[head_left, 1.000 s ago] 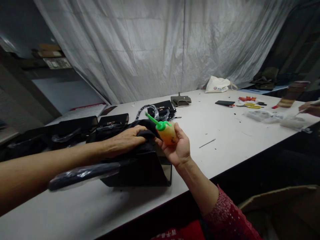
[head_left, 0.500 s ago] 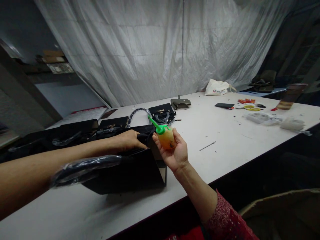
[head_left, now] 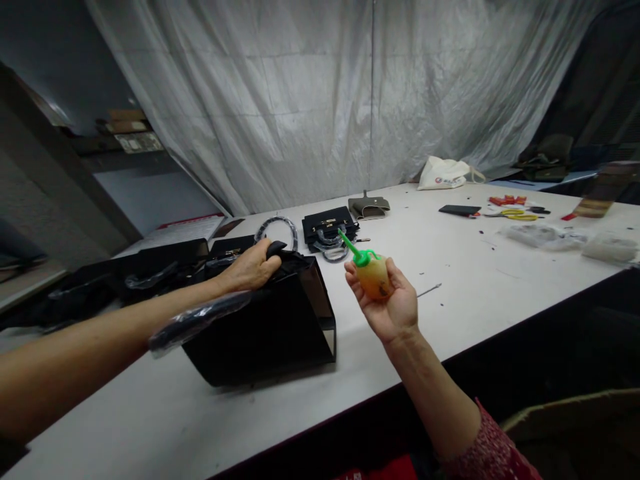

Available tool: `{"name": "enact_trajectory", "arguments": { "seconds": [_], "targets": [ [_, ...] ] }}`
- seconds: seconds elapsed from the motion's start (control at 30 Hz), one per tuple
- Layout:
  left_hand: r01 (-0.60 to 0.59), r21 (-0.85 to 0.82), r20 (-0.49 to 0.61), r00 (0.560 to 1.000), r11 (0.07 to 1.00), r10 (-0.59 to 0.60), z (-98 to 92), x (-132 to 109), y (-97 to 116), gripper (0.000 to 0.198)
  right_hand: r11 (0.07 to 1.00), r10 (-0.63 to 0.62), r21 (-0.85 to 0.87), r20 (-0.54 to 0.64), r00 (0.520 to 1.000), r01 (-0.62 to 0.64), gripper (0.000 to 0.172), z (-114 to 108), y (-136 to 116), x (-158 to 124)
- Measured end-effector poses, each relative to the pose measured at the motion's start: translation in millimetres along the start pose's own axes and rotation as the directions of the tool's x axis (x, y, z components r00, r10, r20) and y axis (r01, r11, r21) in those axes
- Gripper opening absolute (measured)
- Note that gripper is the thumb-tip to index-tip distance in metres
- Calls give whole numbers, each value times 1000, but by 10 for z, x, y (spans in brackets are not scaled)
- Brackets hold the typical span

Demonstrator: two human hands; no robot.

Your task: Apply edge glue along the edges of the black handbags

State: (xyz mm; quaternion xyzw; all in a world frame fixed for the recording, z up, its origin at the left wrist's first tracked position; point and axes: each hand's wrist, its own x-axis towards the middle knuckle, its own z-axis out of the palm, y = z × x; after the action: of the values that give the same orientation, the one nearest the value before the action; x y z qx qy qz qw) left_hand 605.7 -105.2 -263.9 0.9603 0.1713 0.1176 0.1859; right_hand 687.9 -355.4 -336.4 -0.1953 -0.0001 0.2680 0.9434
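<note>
A black handbag (head_left: 260,340) stands tilted on the white table in front of me, its side panel and opening facing right. My left hand (head_left: 254,265) is closed on loose black fabric (head_left: 283,257) at the bag's top edge. A plastic-wrapped handle (head_left: 200,323) sticks out from the bag below my left forearm. To the right of the bag, my right hand (head_left: 393,307) is wrapped round a squeeze bottle (head_left: 374,279) with amber liquid and a green nozzle. The nozzle points up and left, apart from the bag.
More black handbags (head_left: 165,257) lie in a row at the left. Behind the bottle lies another black handbag (head_left: 327,223), with an olive bag piece (head_left: 369,208) beyond it. Yellow-handled scissors (head_left: 517,215), a phone-like black slab (head_left: 459,210) and plastic packets (head_left: 540,237) lie at the right.
My right hand has moved right with the bottle, away from the bag. My left hand has lifted and shifted the black fabric; the bag's top corner is raised and its side opening shows more.
</note>
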Motion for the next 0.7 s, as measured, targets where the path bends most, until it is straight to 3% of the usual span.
{"name": "enact_trajectory", "arguments": {
  "seconds": [0.23,0.43,0.57,0.7],
  "targets": [
    [-69,-109,82,994,992,78,119,51,65,77,996,-84,-55,-150,985,76,21,-163,-249,-100],
    [-148,-110,219,961,983,169,109,97,161,56,974,-148,-198,-163,975,115,25,-329,-401,-211],
    [-196,46,220,959,980,181,-41,50,282,54,915,-228,-357,-67,971,190,34,-439,-452,-327],
    [-206,41,270,944,978,188,-157,-88,321,36,843,-270,-482,7,963,240,39,-507,-461,-433]
  ]
}}
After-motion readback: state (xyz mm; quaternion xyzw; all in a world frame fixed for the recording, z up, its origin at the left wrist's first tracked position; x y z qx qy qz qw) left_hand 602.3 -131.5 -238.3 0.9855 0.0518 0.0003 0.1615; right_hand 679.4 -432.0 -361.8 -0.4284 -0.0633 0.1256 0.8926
